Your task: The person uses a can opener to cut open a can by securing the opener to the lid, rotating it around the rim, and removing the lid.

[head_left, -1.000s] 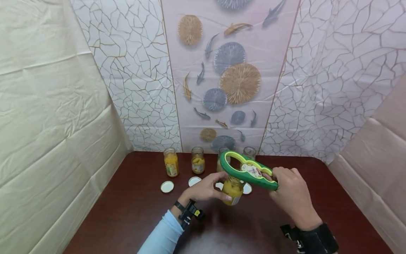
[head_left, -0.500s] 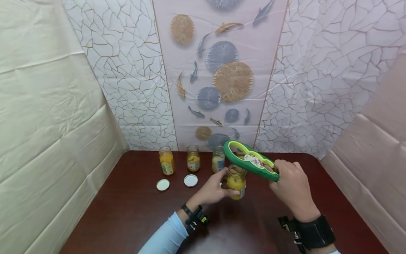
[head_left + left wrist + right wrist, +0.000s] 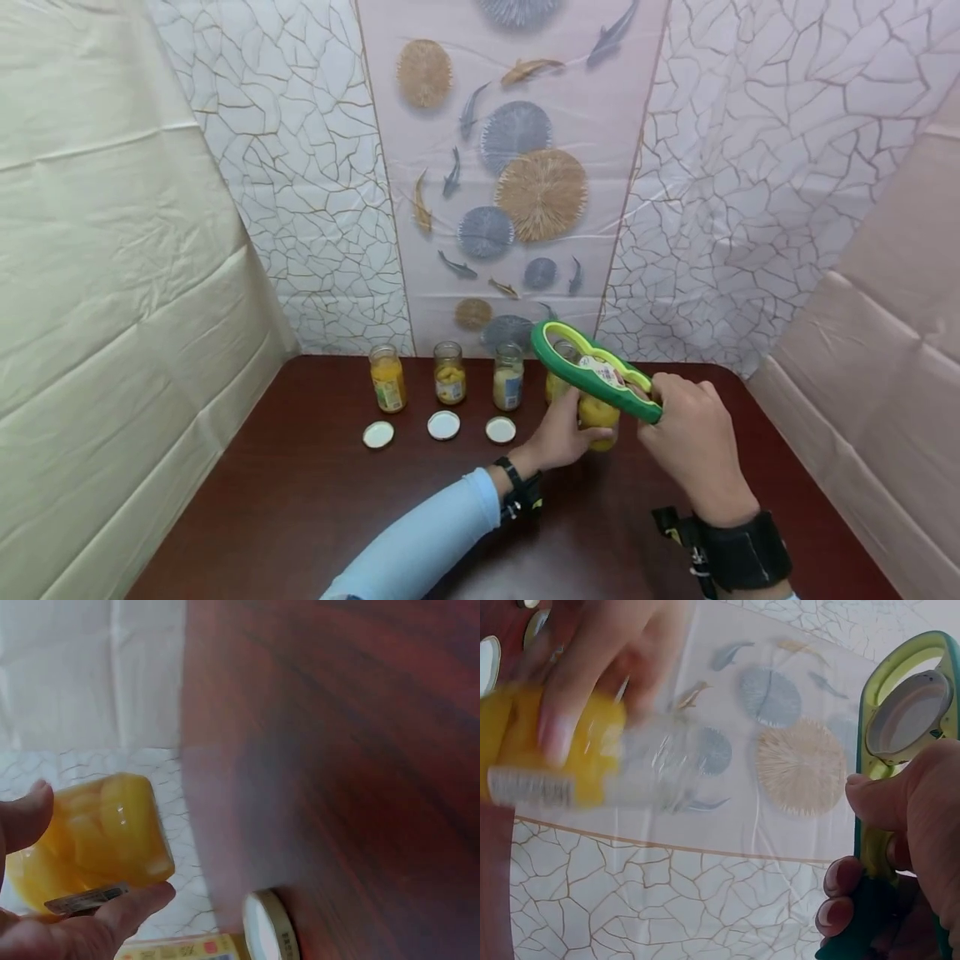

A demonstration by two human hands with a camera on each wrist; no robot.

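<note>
My left hand (image 3: 558,435) grips a glass jar (image 3: 597,421) of yellow fruit, its thumb and fingers around the side. In the right wrist view the jar's neck (image 3: 652,761) is lidless. With my right hand (image 3: 693,442) I hold a green jar opener (image 3: 600,379) by its handle end, raised above and partly in front of the jar. A round lid (image 3: 911,716) sits inside one opening of the jar opener in the right wrist view. The left wrist view shows the jar tilted, with a label on its side, and a lid (image 3: 271,930) on the table below.
At the back of the dark red table (image 3: 315,517) stand an orange-filled jar (image 3: 387,383), a fruit jar (image 3: 450,379), a pale jar (image 3: 507,383) and another jar (image 3: 555,388) partly behind the opener. White lids (image 3: 443,425) lie before them. A patterned cloth (image 3: 330,208) hangs behind.
My left hand has carried the jar to the right and slightly up, uncovering the pale jar and the lid before it. The opener in my right hand rose slightly and moved away from the jar.
</note>
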